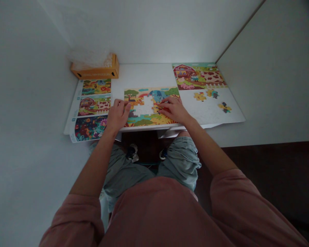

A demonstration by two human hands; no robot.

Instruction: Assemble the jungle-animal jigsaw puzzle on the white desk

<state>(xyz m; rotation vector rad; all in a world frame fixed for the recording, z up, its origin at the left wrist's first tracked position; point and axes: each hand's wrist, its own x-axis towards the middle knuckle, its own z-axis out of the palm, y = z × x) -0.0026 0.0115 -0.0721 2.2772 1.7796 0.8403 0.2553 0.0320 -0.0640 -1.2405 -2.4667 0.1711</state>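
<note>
A partly assembled jigsaw puzzle (144,121) with an animal scene lies on the white table, with an irregular white gap in its middle. My left hand (117,116) rests at the puzzle's left edge, fingers loosely bent and thumb apart, nothing visible in it. Over the right part of the puzzle, my right hand (174,109) has thumb and index finger around a small yellowish puzzle piece (156,107) at the gap's right border. The fingers partly hide that piece.
Several loose puzzle pieces (200,96) lie to the right, below a farm-scene picture (199,77). At left, a printed sheet (94,105) with three pictures overhangs the table's front edge. An orange box (98,73) with clear plastic stands behind it. Walls enclose the white table (144,75).
</note>
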